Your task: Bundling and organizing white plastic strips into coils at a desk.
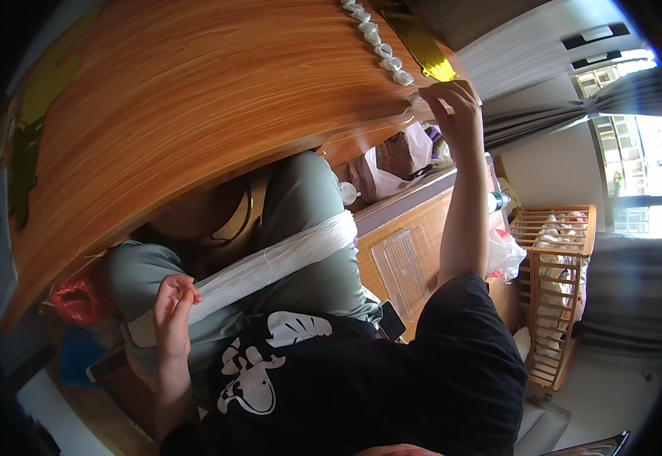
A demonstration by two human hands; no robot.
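Left hand (173,308) clenched around the lower end of a white plastic strip (270,262), low left. The strip runs taut up and right across a green-grey bundle (308,205) tucked under a big wooden panel (194,99). Right hand (452,102) raised high, fingers pinching the panel's far edge just beside a row of white clips (380,42); what it pinches is too small to tell. A yellow strip (418,42) lies past the clips. Person wears a black shirt (376,380) with white print. Behind: white bags (392,163) on a surface (407,201), a wooden crib (555,281) at right, grey curtains (559,114), a red bag (80,296) at left.
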